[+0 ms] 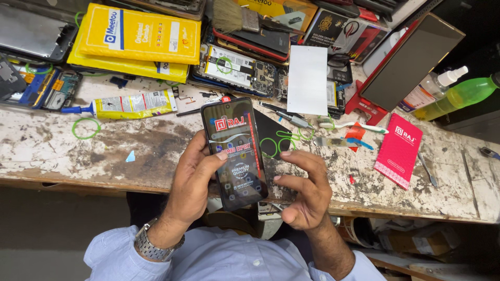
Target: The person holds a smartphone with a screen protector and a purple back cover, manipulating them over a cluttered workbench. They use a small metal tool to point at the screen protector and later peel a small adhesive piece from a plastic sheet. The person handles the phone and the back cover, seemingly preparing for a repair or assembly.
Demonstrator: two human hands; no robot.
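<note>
My left hand (pixel 190 182) grips a black smartphone (pixel 234 152) from its left side, thumb resting on the screen, which carries a printed protective film in red, white and black. The phone is upright above the front edge of the worn workbench (pixel 62 151). Just to the right of the phone is my right hand (pixel 304 190), fingers curled and apart, fingertips close to the phone's right edge, with nothing in it. A metal watch (pixel 151 244) sits on my left wrist.
Behind the phone lie green rubber bands (pixel 278 143), a glue tube (pixel 127 104), yellow packets (pixel 138 36), opened phones with bare circuit boards (pixel 239 70), a brush (pixel 237 18), tweezers, a white toothbrush (pixel 354 126), a red booklet (pixel 398 151), a tilted tablet (pixel 411 60) and a green bottle (pixel 461 96).
</note>
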